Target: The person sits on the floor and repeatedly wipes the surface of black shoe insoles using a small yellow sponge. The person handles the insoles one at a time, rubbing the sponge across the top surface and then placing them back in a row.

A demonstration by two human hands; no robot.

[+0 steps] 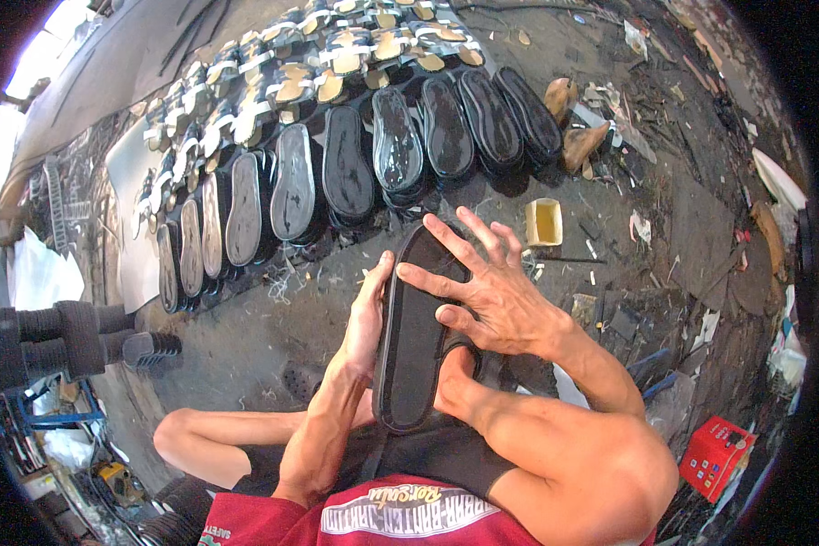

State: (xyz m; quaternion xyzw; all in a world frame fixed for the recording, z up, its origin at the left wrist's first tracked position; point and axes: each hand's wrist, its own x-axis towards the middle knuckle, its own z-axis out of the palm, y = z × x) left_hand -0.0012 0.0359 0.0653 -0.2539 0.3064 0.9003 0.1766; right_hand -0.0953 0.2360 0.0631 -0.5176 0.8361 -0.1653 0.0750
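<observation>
A long black shoe sole [416,359] lies tilted over my lap, its flat face up and a raised rim around it. My left hand [366,314] grips its left edge, thumb along the side and the other fingers mostly hidden. Spread over the sole's upper right part is my right hand [500,296], its index finger reaching across the face and its fingers apart. Beyond my hands stands a curved row of stacked black soles [348,164], some with a glossy wet look. A small pale carton with yellowish contents [543,222] sits right of the row.
Behind the row lie many sandals with tan insoles and pale straps [347,56]. Wooden shoe lasts [584,144] rest at the row's right end. Black stacks [41,344] stand far left, and a red box [717,458] lies lower right. Scraps litter the floor.
</observation>
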